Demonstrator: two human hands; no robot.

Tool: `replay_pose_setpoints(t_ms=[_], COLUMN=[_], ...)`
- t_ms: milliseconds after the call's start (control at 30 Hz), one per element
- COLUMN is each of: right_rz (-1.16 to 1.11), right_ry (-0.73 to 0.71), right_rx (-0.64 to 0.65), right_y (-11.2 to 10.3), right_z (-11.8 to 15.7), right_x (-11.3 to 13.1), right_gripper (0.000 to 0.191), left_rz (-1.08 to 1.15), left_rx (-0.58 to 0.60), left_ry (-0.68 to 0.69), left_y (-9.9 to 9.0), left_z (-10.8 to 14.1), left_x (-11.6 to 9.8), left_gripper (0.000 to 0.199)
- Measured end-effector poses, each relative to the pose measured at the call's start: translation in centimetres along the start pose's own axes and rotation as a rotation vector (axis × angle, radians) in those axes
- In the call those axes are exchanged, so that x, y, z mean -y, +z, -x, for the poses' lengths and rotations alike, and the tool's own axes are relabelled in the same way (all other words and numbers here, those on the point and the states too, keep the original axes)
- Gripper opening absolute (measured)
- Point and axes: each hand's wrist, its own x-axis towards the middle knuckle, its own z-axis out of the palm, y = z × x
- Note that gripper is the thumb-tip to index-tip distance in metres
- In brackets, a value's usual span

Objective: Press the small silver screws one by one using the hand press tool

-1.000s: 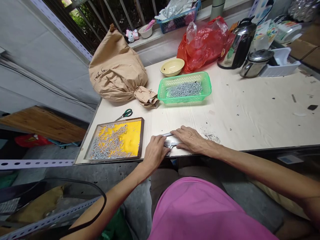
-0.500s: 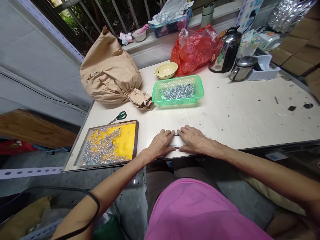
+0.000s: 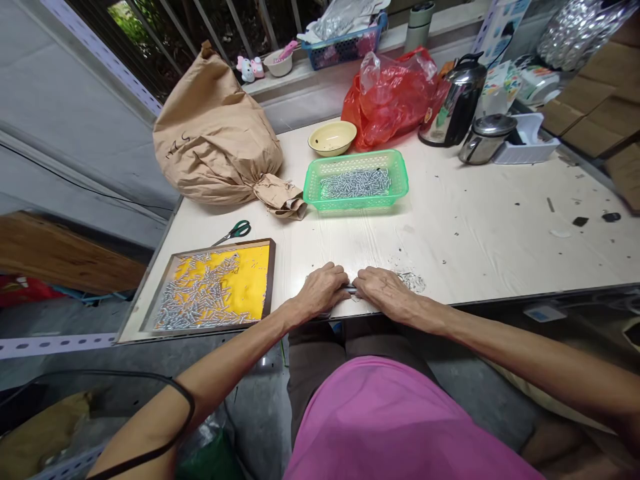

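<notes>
"While the left hand [image 3: 320, 291] and right hand [image 3: 384, 292] face each other at the near edge of the table [image 3: 480, 233], how do the fingers stand?"

"Curled and bunched, with thumbs on the near side, pinching a grey bar [image 3: 351, 290]. Its middle shows in the narrow gap; its ends are hidden."

"And the pose?"

"Backs upward, forearms converging from either side. The bar lies right of the tray [image 3: 273, 270] of screws [image 3: 195, 300], and nearer the body than the basket [image 3: 356, 204]."

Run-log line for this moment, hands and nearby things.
left hand: on metal piece | right hand: same piece | tray: left of hands | green basket: beyond hands
</notes>
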Motion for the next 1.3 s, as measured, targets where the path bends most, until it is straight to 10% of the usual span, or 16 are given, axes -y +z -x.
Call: replay_pose_setpoints(t_ms=[333,667,1033,1167,1300], right_rz=[-0.07,0.089,0.164,0.112,-0.032], right_ry=[0.009,0.027,-0.625,-0.681,-0.609], right_rx=[-0.056,-0.18,0.004,-0.079,-0.371], right_y=[-2.0,-1.7,-0.7,0.4,-3.1], right_z=[-1.1,-5.6,-8.6,-9.9,-10.4], right_x=[-3.0,-5.8,6.1,7.7,7.6], right_gripper=[0.03,0.017,0.017,0.016,0.015], left_rz=[0.034,0.223,0.265,0.269,0.208], left_rx=[-0.306,-0.337,-0.312,-0.301,-0.371], left_ry=[-0.044,-0.03,-0.074,-0.044,-0.003], left_y=[3.7,5.6,7.4,8.0,7.1], left_z=[3.6,4.1,4.5,4.6,5.2], left_x=[-3.5,-6.7,-6.8,-6.9,-6.7], left_gripper=[0.036,0.047,0.053,0.058,0.055])
